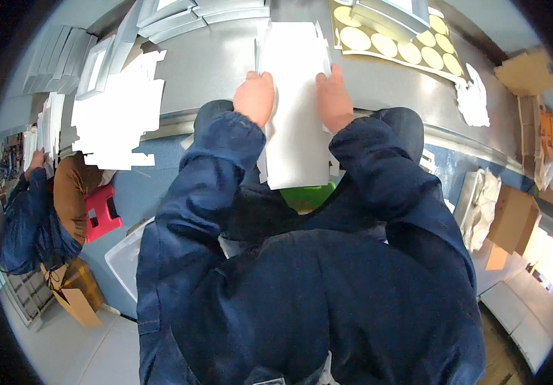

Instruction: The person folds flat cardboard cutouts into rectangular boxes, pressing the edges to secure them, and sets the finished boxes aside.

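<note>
A flat white cardboard sheet [297, 96] lies half on the grey worktable [218, 70] and hangs over its front edge toward my lap. My left hand [254, 96] grips the sheet's left edge, fingers curled around it. My right hand [333, 97] presses on the right edge, with its fingers on the sheet. Both sleeves are dark blue. The sheet's lower end covers part of a green stool [308, 196] beneath me.
A sheet of round beige stickers [395, 45] lies at the back right under white folded boxes [388, 16]. A heap of white die-cut blanks [119, 119] sits at left. Another person [35, 205] sits at far left beside a red stool [101, 212]. Brown cartons [514, 218] stand at right.
</note>
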{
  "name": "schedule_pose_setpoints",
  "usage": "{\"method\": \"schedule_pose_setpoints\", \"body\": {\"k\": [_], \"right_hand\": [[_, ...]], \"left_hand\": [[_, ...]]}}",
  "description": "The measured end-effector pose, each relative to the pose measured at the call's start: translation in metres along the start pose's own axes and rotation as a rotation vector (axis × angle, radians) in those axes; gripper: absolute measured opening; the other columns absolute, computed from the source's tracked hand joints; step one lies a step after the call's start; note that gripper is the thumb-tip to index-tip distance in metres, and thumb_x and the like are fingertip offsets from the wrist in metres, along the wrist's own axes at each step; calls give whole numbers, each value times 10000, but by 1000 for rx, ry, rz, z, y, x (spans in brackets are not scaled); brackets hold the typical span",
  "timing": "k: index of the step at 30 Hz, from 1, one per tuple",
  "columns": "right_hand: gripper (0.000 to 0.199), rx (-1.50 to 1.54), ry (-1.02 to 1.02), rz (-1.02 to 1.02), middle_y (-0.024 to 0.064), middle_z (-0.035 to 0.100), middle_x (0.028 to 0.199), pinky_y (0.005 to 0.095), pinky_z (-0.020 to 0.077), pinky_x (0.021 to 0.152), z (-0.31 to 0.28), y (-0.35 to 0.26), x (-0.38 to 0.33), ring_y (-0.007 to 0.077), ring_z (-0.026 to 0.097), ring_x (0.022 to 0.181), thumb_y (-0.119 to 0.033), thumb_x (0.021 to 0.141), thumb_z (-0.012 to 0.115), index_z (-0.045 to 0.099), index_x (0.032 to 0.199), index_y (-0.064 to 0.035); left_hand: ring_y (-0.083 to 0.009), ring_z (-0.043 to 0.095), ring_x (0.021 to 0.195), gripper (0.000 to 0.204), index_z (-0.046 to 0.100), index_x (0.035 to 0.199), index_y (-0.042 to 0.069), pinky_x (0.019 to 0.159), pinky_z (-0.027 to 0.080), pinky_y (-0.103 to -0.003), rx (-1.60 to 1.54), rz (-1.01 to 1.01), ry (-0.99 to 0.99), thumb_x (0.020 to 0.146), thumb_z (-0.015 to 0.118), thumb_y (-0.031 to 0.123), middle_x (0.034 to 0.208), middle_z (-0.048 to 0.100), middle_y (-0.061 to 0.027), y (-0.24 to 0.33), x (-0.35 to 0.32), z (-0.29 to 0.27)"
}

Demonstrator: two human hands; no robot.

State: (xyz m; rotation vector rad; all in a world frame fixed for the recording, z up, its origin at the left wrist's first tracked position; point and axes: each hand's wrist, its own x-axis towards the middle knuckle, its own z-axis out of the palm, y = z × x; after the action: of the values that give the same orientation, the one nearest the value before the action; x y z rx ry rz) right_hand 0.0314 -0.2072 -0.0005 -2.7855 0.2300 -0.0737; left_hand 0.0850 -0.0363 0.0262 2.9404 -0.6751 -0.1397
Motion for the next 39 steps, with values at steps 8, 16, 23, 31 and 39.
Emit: {"method": "schedule_pose_setpoints", "body": {"k": [8,16,23,31,39], "right_hand": [[153,92,-240,-41,262,590,786,454,511,674,-11,42,12,406,630,738,-49,906,402,534,912,28],[143,96,-353,0,244,621,791,481,479,675,-26,42,13,407,610,741,-72,868,434,557,885,-2],[191,239,-379,-53,215,648,856,443,493,713,-31,54,11,387,620,777,-123,832,527,598,983,-29],[468,586,-480,-54,166,582,1068,340,504,721,-69,69,-37,244,599,749,13,782,477,534,1241,-57],[438,-272,-87,-930,131,401,1415,408,392,1019,-59,85,-62,269,430,1244,-123,840,504,489,1277,-103]], "left_hand": [[-362,520,997,337,556,1145,-10,871,472,-421,47,450,-391,872,515,183,1058,490,-228,-43,-31,-52],[-257,492,1064,416,599,1116,70,952,390,-372,140,741,64,708,657,127,1073,511,-103,-41,-61,-35],[-210,543,966,199,575,948,72,993,388,-375,-8,1349,-20,767,550,150,925,554,-47,-56,-34,-23],[-197,542,978,204,566,965,86,978,384,-382,76,1386,-49,780,531,164,910,549,-46,-53,-25,-24],[-212,514,1138,253,532,1066,62,856,452,-322,17,1187,-95,829,483,132,1191,544,-81,-71,-20,-35]]}}
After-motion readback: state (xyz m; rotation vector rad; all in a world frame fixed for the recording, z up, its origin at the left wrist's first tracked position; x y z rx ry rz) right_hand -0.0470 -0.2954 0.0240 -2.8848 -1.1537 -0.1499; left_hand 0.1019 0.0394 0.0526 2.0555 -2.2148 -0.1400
